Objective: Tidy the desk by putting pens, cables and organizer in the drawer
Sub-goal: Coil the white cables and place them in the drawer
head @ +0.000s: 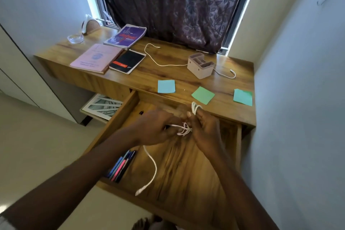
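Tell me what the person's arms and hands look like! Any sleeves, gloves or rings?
The left forearm and right forearm are bare, no long sleeves. The left hand and right hand wear no gloves, rings or watch that I can see. Pale cloth at the bottom left edge may be a short sleeve.

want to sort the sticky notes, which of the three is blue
The leftmost sticky note is blue; the middle sticky note and the rightmost sticky note are both green.

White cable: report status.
Left hand, right hand grip white cable above open wooden drawer. Coloured pens in drawer. Second white cable, beige plastic organizer on desk.
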